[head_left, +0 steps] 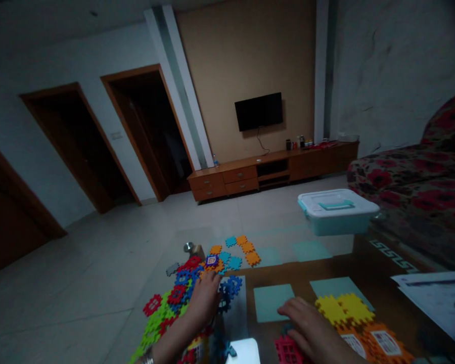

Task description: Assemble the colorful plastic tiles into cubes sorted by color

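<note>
Room and tabletop, viewed forward and downward from the person's head. A glass tabletop (pixel 284 227) occupies the lower part of the view, with a Greek-key band (pixel 394 255) along its right edge. Interlocking puzzle tiles lie in loose groups across it.

The left hand (pixel 205 298), with a metal bracelet (pixel 147 358) at the wrist, lies over blue puzzle tiles (pixel 227 290), with red puzzle tiles (pixel 178 294) and green puzzle tiles (pixel 155 323) to its left. Its fingers (pixel 214 283) press downward, but whether they grasp a tile cannot be told. The right hand (pixel 307 323) is curved downward just above a red grid tile (pixel 288 350) and beside a pale teal square (pixel 273 302); its grip also cannot be told.

Yellow puzzle tiles (pixel 343 309) and labelled orange puzzle tiles (pixel 375 344) lie toward the near right corner, with printed papers (pixel 436 298) at the right edge. Small orange and teal puzzle tiles (pixel 237 255) lie farther out. A lidded plastic storage box (pixel 337 212) stands beyond them.

Beyond the table are a tiled floor (pixel 79 283) and a floral sofa (pixel 413 177). A wall-mounted television (pixel 258 111) hangs above a low wooden cabinet (pixel 273 172), and two dark doorways (pixel 147 136) open in the left wall.
</note>
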A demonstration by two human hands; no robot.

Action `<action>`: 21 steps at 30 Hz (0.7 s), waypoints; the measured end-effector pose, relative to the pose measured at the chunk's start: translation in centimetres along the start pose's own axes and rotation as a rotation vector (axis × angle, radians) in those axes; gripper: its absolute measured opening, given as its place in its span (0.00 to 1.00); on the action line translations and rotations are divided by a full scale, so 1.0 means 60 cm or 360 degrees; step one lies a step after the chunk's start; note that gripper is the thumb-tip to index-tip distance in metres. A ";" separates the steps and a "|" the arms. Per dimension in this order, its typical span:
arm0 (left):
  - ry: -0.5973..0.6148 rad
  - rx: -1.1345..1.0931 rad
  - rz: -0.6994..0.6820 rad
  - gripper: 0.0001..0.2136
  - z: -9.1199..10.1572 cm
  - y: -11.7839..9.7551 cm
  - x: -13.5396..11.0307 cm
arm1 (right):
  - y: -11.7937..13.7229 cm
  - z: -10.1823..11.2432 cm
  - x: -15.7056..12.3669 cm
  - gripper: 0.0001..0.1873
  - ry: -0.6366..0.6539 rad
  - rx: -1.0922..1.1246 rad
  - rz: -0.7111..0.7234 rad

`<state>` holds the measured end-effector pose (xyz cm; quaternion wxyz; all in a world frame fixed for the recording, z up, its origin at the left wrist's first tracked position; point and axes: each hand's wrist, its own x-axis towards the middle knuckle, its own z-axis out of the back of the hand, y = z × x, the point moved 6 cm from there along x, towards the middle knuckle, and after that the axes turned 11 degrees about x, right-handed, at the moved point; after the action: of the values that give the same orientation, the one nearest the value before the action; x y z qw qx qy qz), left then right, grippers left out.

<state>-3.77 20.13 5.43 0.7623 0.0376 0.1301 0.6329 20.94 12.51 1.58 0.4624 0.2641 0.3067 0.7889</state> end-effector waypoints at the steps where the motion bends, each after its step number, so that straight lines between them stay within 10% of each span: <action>1: -0.0004 0.0030 0.0118 0.18 -0.004 0.041 0.006 | 0.013 -0.011 0.026 0.24 0.0027 0.0024 0.0037; 7: 0.0096 0.0094 0.0556 0.19 -0.059 0.188 -0.005 | 0.094 -0.098 0.256 0.20 0.0194 -0.0021 0.0141; 14: 0.0103 -0.0007 0.0520 0.17 -0.103 0.208 -0.009 | 0.155 -0.213 0.488 0.17 0.0244 -0.0132 0.0006; 21: 0.0106 -0.0169 0.0350 0.15 -0.117 0.198 -0.004 | 0.153 -0.268 0.560 0.13 0.0147 -0.0216 -0.0105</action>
<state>-16.87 21.48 1.34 0.6845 -0.0099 0.1168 0.7196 -10.08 35.06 1.92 0.4903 0.1854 0.2820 0.8036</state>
